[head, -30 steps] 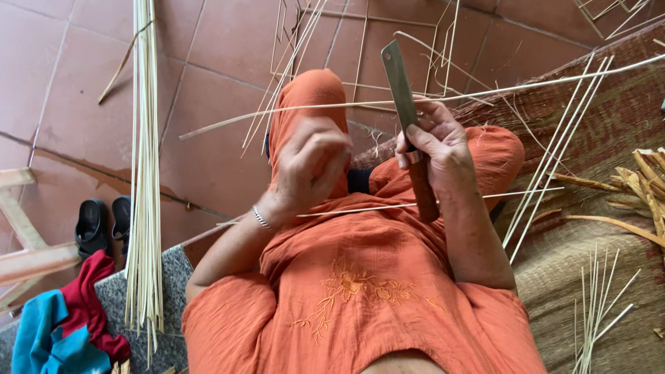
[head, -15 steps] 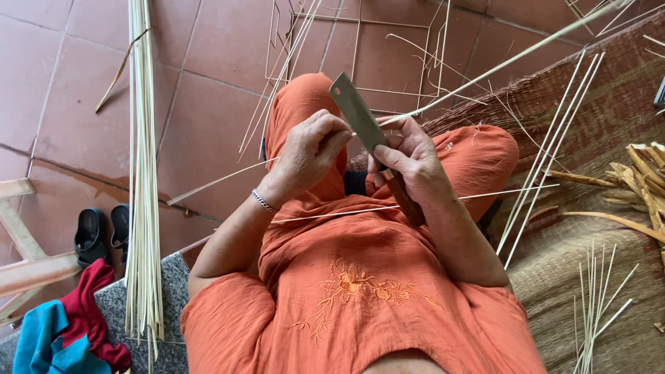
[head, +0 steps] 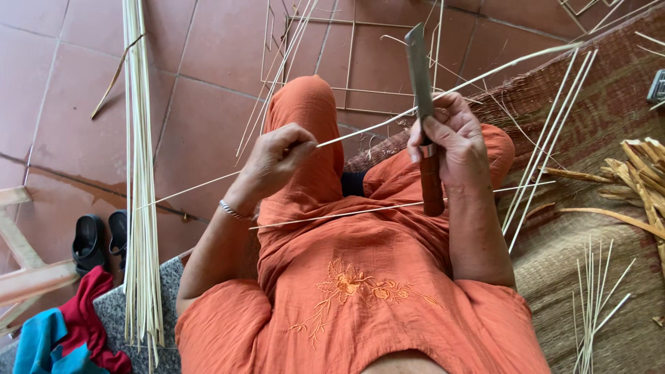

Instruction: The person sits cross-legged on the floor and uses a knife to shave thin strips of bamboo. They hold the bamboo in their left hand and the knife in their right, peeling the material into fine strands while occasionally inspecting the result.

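No container showed anywhere in the frame; the loose stuff simply lay on the tiled floor (head: 83,83) and on the woven mat (head: 609,235) at the right. The left hand (head: 277,156) was pinched shut on one thin pale strip (head: 388,125), which ran from the fingers up to the upper right of the frame. The right hand (head: 450,142) was clamped around the wooden handle of a knife (head: 420,76), blade pointing straight up at centre top. Half a second before, the two hands had been pressed together over the lap with the blade slanting to the upper left; now they stood apart, the blade upright and the strip stretched between them. One knife, one strip in hand, a second strip lying across the orange lap (its ends free). A tall bundle of strips (head: 138,173) stood at the left, too many to count. Two black sandals (head: 100,239) sat at the lower left, beside red and blue cloths (head: 62,336)
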